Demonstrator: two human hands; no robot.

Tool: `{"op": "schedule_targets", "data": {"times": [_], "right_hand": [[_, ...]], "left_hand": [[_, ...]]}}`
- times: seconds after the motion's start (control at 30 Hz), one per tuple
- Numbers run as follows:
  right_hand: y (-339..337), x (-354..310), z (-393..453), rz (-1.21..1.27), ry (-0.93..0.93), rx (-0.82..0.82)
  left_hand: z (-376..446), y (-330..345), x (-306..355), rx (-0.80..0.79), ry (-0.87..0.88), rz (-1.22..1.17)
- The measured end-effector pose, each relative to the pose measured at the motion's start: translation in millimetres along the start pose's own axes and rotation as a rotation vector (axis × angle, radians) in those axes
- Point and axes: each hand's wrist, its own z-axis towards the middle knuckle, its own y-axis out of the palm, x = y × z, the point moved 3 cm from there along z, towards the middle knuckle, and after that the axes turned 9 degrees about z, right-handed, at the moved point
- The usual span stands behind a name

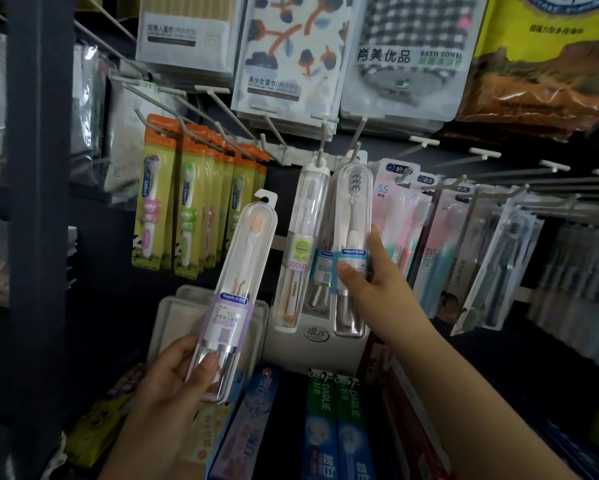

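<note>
My left hand (178,370) grips the lower end of a clear toothbrush case with a purple label (235,289), held tilted in front of the shop rack, off any hook. My right hand (367,278) grips a similar clear case with a blue label (351,216); its top is up at a white peg hook (355,140), and whether it hangs on the hook I cannot tell. Another clear toothbrush case with a green sticker (305,237) hangs just left of it.
Yellow-and-orange children's toothbrush packs (194,202) hang at the left, pastel toothbrush packs (412,230) at the right. Bath towel packs (291,53) hang above. Toothpaste boxes (332,427) lie on the shelf below. Bare white pegs (550,168) jut out at the right. A dark upright post (38,202) stands left.
</note>
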Motion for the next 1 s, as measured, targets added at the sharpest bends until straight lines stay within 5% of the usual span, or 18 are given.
{"op": "schedule_targets", "data": {"times": [0.47,0.87,1.0], "right_hand": [[10,8,5,-0.137,-0.043,-0.030],[20,30,-16,-0.230,-0.105,0.149],[16,19,-37,-0.037,-0.135,0.202]], "left_hand": [[4,14,-9,-0.011,-0.016,-0.069],[0,13,-7,-0.034,-0.011,-0.066],[-2,22,-7,-0.054,-0.004,-0.066]]}}
